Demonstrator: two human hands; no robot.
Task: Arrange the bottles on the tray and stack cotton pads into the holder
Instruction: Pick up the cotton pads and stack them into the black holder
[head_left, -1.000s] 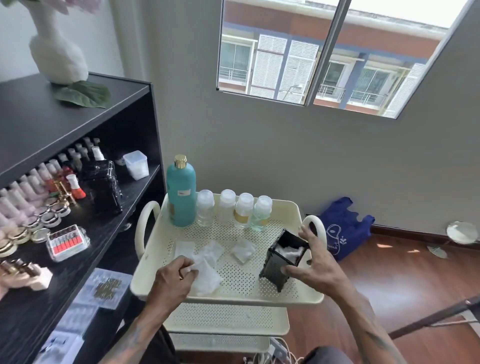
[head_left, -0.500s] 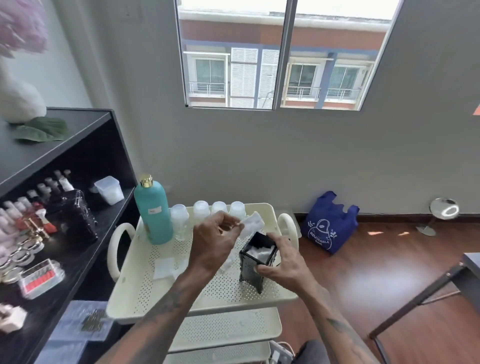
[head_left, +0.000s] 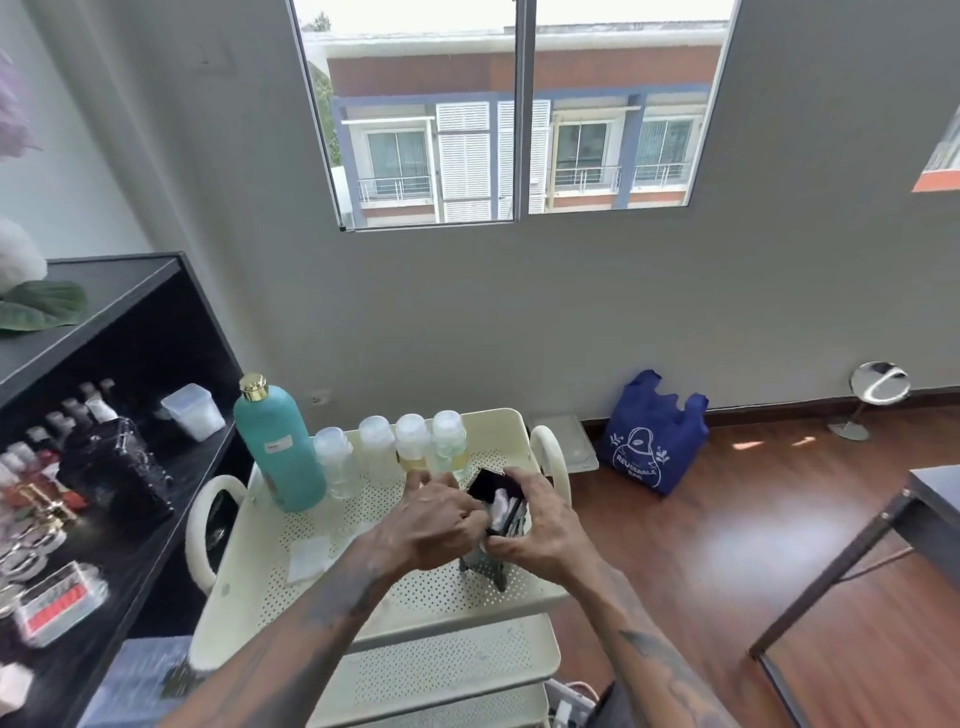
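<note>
A dark square holder (head_left: 497, 506) stands tilted on the cream perforated tray (head_left: 363, 597), with white cotton pads (head_left: 503, 505) showing in its open top. My right hand (head_left: 540, 530) grips the holder's right side. My left hand (head_left: 431, 525) is at the holder's left rim, its fingertips pressed into the opening on a pad. A tall teal bottle (head_left: 278, 447) with a gold cap stands at the tray's back left. Beside it runs a row of several small clear bottles (head_left: 395, 447). A loose white pad (head_left: 309, 556) lies on the tray to the left.
A black shelf unit (head_left: 104, 467) at the left carries cosmetics and small bottles. More tray tiers (head_left: 441, 670) sit below. A blue reusable bag (head_left: 654, 431) and a round mirror (head_left: 878, 387) stand on the wooden floor by the wall. A dark table (head_left: 924, 504) is at the right.
My left hand picked a pad off the tray, carried it right and up, and now pushes it into the holder. My right hand kept hold of the holder. The view tilted upward.
</note>
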